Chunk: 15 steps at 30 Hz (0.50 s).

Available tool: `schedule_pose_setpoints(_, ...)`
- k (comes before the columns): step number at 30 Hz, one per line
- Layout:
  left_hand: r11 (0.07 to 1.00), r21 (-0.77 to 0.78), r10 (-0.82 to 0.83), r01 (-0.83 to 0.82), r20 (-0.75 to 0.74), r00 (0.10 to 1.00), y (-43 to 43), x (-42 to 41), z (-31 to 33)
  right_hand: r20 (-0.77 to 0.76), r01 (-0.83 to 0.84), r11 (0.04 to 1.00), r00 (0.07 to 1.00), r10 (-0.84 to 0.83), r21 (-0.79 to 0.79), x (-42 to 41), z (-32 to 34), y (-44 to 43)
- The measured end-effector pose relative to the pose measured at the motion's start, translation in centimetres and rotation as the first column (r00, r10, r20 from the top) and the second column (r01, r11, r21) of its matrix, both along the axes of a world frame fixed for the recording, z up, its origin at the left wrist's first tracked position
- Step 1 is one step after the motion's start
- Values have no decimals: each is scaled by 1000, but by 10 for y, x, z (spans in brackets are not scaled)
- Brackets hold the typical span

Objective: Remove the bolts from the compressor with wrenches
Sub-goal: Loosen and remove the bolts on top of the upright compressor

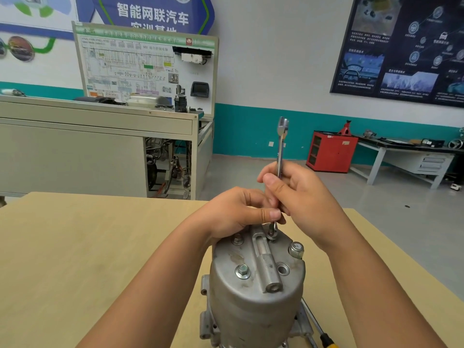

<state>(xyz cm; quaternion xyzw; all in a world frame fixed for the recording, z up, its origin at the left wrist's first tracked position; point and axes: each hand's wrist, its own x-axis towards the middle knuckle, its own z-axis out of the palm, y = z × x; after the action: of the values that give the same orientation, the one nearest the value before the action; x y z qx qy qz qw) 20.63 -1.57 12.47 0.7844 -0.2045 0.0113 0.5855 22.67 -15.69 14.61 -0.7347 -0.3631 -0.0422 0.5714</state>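
Note:
A grey metal compressor (253,292) stands upright on the wooden table (88,247). Its top face carries a near-left bolt (242,271), a right bolt (296,249) and a far-left bolt (237,238). A far bolt (271,231) stands raised out of its hole. My right hand (298,197) grips a silver combination wrench (281,146) held almost upright, its lower end down at the raised bolt. My left hand (236,214) rests on the compressor's far top edge, thumb and fingers pinching the wrench's lower shaft just above that bolt.
A screwdriver with a yellow-black handle (326,340) lies on the table right of the compressor's base. Beyond the table stand a beige training bench (100,146), a red cabinet (331,151) and a grey workbench (406,156).

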Motion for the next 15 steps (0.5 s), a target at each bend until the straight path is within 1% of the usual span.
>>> schedule_pose_setpoints(3,1000,-23,10,-10,6,1000,1,2,-3,81,13,996,997,-6,-89,0,2,2)
schedule_pose_setpoints(7,999,-46,27,-25,27,999,1,2,-3,133,32,999,991,-26,-43,-5,2,0)
schedule_pose_setpoints(11,993,-94,-77,74,-25,997,4,0,-2,101,-2,1000,995,3,-9,-10,1,0)
schedule_pose_setpoints(15,986,-135,-111,103,-56,992,7,2,-4,80,-19,999,997,17,25,-9,-2,0)
